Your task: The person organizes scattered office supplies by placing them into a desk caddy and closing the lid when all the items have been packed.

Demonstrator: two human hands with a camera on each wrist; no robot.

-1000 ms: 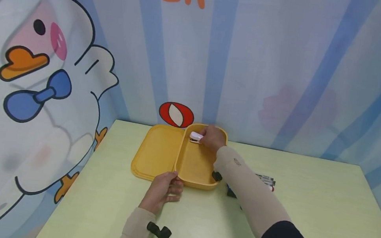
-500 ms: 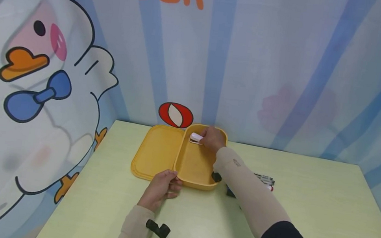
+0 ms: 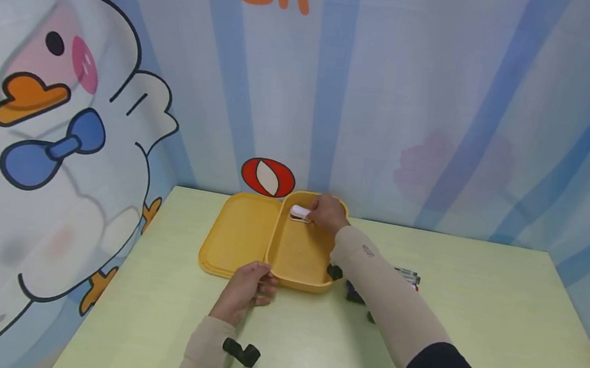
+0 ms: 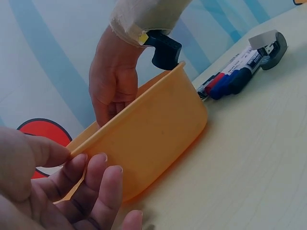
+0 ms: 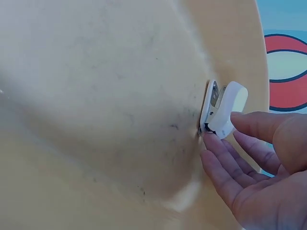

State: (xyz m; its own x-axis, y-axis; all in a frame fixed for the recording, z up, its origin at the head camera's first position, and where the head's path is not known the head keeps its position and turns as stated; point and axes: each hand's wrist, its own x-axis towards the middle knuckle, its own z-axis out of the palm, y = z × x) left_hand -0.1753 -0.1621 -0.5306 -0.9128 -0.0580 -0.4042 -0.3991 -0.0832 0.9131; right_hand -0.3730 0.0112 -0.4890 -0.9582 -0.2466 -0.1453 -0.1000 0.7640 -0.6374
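A yellow plastic box [image 3: 299,261] stands near the back of the table, its inside facing up. My right hand [image 3: 329,214] reaches into its far end and pinches a small white stapler [image 5: 230,110] between thumb and fingers. In the right wrist view the stapler lies against the box floor close to the wall. My left hand [image 3: 244,291] pinches the near left corner of the box rim with thumb and index finger; the other fingers [image 4: 109,191] are loosely bent outside the wall.
A flat yellow lid [image 3: 240,235] lies along the box's left side. To the right, partly behind my right forearm, are several markers [image 4: 237,72] with red, blue and black caps, and a small dark tape dispenser [image 4: 276,51]. A printed curtain [image 3: 377,96] hangs behind the table.
The head view has turned slightly to the right. Both hands keep their grip, and the stapler and box stay in place.
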